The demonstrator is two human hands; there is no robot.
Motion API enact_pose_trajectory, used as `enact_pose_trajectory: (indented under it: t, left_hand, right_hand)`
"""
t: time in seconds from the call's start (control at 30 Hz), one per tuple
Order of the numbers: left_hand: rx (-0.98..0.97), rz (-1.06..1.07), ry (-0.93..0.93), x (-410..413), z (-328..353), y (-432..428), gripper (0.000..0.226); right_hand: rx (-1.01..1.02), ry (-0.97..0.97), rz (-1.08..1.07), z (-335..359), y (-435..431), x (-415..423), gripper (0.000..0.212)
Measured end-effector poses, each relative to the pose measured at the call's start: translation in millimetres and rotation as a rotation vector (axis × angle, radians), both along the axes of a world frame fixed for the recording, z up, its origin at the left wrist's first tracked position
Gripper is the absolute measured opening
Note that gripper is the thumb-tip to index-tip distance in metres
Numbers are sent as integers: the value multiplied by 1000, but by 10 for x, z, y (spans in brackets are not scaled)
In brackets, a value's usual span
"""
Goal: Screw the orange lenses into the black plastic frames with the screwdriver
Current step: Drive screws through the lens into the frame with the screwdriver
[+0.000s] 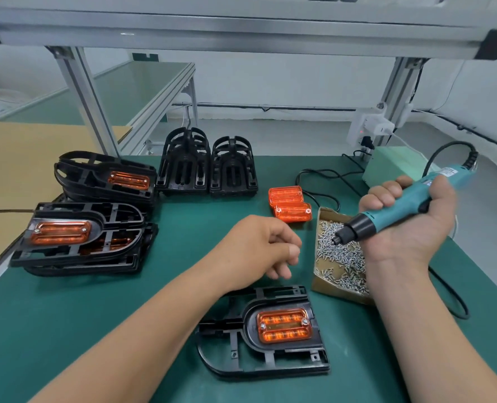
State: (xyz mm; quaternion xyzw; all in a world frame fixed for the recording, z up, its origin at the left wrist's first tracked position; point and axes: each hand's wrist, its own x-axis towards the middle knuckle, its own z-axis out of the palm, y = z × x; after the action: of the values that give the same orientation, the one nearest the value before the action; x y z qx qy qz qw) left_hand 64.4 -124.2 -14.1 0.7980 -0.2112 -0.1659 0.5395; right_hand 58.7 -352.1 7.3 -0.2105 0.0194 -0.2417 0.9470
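Where the mat (pixel 66 330) starts at left, finished frames (pixel 78 237) stacked; left hand (pixel 258 248), fingers curled (contents cannot be told), beyond the black frame (pixel 229 353), orange lens (pixel 285 325) seated; loose lenses (pixel 290 203); screw box (pixel 340 257); screwdriver (pixel 386 216), tip over it — grasped by right hand (pixel 410 228).

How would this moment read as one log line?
right hand: grips screwdriver, tip over screw box | left hand: curled, contents unclear | frame: lens seated

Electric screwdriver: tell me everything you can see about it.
The electric screwdriver has a teal plastic-looking body, a black nose and a black cord leaving its rear. The right hand grips its body, tilting it nose-down to the left. Its tip points into the cardboard box of loose silver screws.
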Motion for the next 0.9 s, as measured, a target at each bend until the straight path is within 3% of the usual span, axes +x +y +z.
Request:
enact_pose_trajectory:
  t: [0.17,0.27,0.33,0.43,0.57,0.73,0.9]
  left_hand:
    - [49,-61,-185,-27,-18,-260,10]
    - [32,-159,-153,-35,-74,-251,46]
    - [30,-153,-174,-7,-74,-167,54]
    - [91,-83,-240,5,-45,-30,39]
    - [348,-139,-396,-70,30,129,14]
    - [655,-312,-383,-201,89,190,36]
    - [620,-277,-333,-182,55,224,28]
  right_hand:
    - [54,2,-34,-16,-92,14,34]
    - [88,-6,-52,-12,-138,18,33]
    - [94,-4,-60,-16,-156,15,33]
    - [86,-6,-61,-33,-159,15,33]
    - [65,-5,-57,-40,-138,20,33]
    - [43,-6,-44,-57,-88,30,32]
    - [-18,10,-19,-64,-27,24,33]
